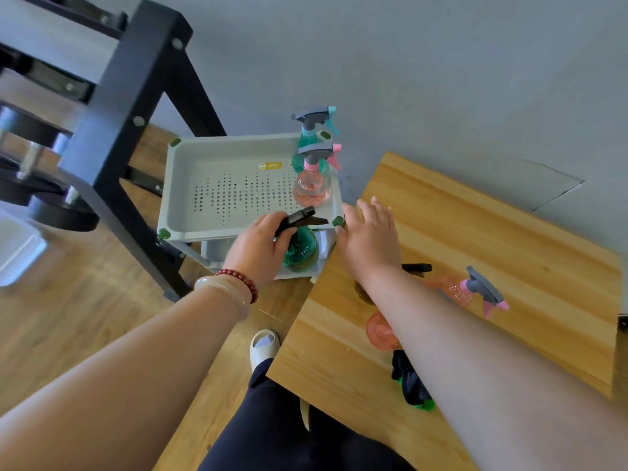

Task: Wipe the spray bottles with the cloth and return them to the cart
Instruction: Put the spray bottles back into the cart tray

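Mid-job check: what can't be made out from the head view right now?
All in the head view.
Black-trigger bottle on the table: body hidden under the right forearm.
Dark cloth: partly behind that forearm; the green thing under it is unidentifiable.
Cart's lower shelf: mostly covered by the top tray, the left hand and its green bottle.
Teal bottle: lower body behind the pink bottle.

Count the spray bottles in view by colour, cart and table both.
Green or teal: 3: teal bottle on cart, green bottle in left hand, second green bottle under cloth.
Pink or reddish: 3: pink bottle on cart, second pink bottle lying on table, reddish bottle behind right arm.
Brown: 1: brown bottle, mostly hidden.
Total: 7
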{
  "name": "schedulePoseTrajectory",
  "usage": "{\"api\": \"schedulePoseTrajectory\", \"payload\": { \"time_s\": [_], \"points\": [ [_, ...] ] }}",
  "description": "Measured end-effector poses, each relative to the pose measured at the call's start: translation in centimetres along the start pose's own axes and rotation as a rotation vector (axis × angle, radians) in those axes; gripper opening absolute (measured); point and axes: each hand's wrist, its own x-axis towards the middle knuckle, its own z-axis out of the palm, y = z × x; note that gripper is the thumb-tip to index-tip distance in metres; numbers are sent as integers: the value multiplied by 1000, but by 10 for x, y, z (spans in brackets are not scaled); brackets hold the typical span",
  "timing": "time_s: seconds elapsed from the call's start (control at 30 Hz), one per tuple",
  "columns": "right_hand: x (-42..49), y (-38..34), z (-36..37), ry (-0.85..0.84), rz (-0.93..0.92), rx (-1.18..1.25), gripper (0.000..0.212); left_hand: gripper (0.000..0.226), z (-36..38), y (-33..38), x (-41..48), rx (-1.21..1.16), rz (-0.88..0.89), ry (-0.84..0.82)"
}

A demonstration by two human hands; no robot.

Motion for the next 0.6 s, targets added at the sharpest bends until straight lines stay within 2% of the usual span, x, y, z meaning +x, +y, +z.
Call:
{"api": "schedulePoseTrajectory", "payload": {
  "time_s": [0.2, 0.33, 0.6],
  "points": [
    [35, -30, -4, 30, -60, 5, 53, 22, -39, -8, 48, -58, -31, 203],
    [63, -44, -1, 26, -64, 7, 50, 21, -51, -23, 85, -65, -56, 215],
    [92, -51, 55, -107, 32, -58, 46, 19, -36, -68, 137, -120, -145, 181]
  ]
}}
